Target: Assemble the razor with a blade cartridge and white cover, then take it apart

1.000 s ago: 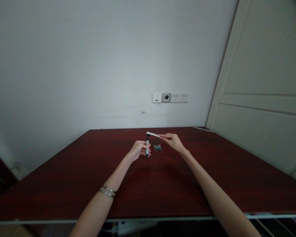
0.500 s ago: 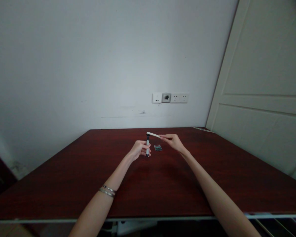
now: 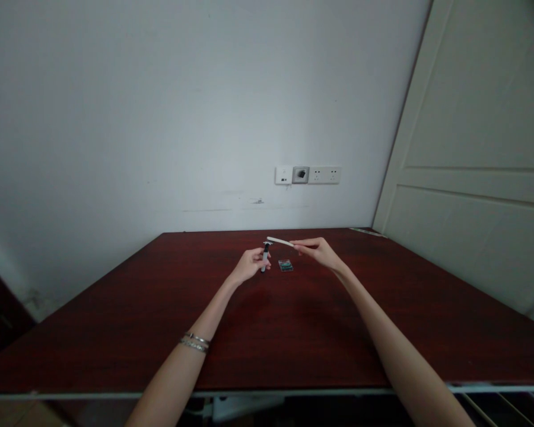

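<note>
1. left hand (image 3: 249,265): fingers closed about the rod (image 3: 264,261), pinching it; the rod is grey and black, near upright with a slight lean to the right, its top end flaring into a short crosspiece.
2. right hand (image 3: 320,251): fingers pressed together on the near-side end of the strip (image 3: 279,241), which is white, slender and slopes down toward this hand.
3. strip and rod: the strip's free end lies at the rod's top; whether the two touch cannot be told.
4. case (image 3: 285,265): small, clear, with green inside; on the worktop (image 3: 320,344), between the hands, toward the far edge and about midway between the left and right edges.
5. bracelets (image 3: 194,342): silvery, on the left forearm, above the near part of the worktop.
6. wall (image 3: 204,107): pale, rising behind the far edge; sockets (image 3: 324,175) are set in it.
</note>
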Demonstrator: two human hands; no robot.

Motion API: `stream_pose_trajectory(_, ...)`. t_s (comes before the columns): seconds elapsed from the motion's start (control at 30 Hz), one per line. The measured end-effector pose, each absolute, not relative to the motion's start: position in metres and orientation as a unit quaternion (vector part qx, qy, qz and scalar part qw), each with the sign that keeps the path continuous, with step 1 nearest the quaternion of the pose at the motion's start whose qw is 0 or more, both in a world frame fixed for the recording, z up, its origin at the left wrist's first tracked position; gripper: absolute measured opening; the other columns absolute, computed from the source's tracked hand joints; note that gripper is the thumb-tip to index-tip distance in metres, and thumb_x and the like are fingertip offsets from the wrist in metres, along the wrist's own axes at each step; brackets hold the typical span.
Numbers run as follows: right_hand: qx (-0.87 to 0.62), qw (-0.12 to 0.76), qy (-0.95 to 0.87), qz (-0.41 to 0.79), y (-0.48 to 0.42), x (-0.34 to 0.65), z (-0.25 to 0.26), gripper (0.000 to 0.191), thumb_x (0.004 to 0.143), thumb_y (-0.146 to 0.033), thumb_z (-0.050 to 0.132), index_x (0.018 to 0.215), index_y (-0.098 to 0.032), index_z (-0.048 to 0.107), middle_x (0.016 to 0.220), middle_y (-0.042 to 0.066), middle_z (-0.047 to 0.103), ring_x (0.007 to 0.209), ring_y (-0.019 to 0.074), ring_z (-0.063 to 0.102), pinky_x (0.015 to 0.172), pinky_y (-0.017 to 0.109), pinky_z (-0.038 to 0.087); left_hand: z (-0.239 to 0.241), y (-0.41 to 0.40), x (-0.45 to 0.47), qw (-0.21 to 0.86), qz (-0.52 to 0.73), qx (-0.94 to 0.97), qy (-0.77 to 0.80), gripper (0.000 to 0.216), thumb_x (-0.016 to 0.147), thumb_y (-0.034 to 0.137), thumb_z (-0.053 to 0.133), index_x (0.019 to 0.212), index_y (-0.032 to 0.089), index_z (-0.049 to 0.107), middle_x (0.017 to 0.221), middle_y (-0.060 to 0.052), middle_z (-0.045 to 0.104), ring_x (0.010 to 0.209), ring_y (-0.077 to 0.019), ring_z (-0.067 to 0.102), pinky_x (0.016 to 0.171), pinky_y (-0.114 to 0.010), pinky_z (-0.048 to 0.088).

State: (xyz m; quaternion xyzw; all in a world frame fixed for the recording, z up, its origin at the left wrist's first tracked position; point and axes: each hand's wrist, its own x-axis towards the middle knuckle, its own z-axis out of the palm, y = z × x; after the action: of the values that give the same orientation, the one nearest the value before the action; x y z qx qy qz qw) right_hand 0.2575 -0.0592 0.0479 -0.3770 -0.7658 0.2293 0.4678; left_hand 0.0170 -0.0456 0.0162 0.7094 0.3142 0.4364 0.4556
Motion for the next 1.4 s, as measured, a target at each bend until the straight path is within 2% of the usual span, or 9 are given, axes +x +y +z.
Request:
stream_pose_trajectory(0.13,-0.372,0.432,-0.785,0.243,-0.064,0.261,0.052,0.037,0.072,-0.041,0.060,0.097,-0.016,0.070,0.080,0.007,0.071,0.067,0.0173,0.061,0.063,0.030,0.048,0.014,-0.044,0.016,0.434,0.435,0.721,0.320,0.016,0.066,0.018,0.063,0.079,0.011,0.057,0.064,-0.004,0.062,0.059,-0.0123,0.058,0.057,-0.023,0.042)
stream_pose_trajectory(0.27,-0.366,0.447,-0.782,0.234,-0.067,0.262,0.055,0.033,0.073,-0.040,0.061,0.095,-0.017,0.071,0.084,0.007,0.071,0.070,0.0174,0.061,0.066,0.030,0.047,0.013,-0.043,0.015,0.433,0.443,0.714,0.326,0.016,0.065,0.017,0.063,0.078,0.011,0.056,0.064,-0.003,0.061,0.060,-0.0121,0.057,0.058,-0.023,0.041)
stream_pose_trajectory(0.6,-0.351,0.419,-0.808,0.222,-0.068,0.258,0.054,0.032,0.075,-0.038,0.060,0.098,-0.018,0.069,0.082,0.006,0.071,0.069,0.0166,0.061,0.065,0.029,0.047,0.013,-0.042,0.016,0.433,0.444,0.710,0.334,0.015,0.063,0.015,0.061,0.077,0.011,0.057,0.063,-0.002,0.060,0.058,-0.0115,0.056,0.056,-0.022,0.041)
stream_pose_trajectory(1.4,-0.350,0.455,-0.796,0.194,-0.070,0.248,0.052,0.031,0.076,-0.038,0.058,0.099,-0.020,0.069,0.095,0.007,0.070,0.082,0.0210,0.064,0.076,0.033,0.049,0.004,-0.036,0.014,0.437,0.444,0.708,0.333,0.015,0.064,0.016,0.062,0.077,0.012,0.056,0.064,-0.002,0.061,0.059,-0.0121,0.058,0.057,-0.023,0.043)
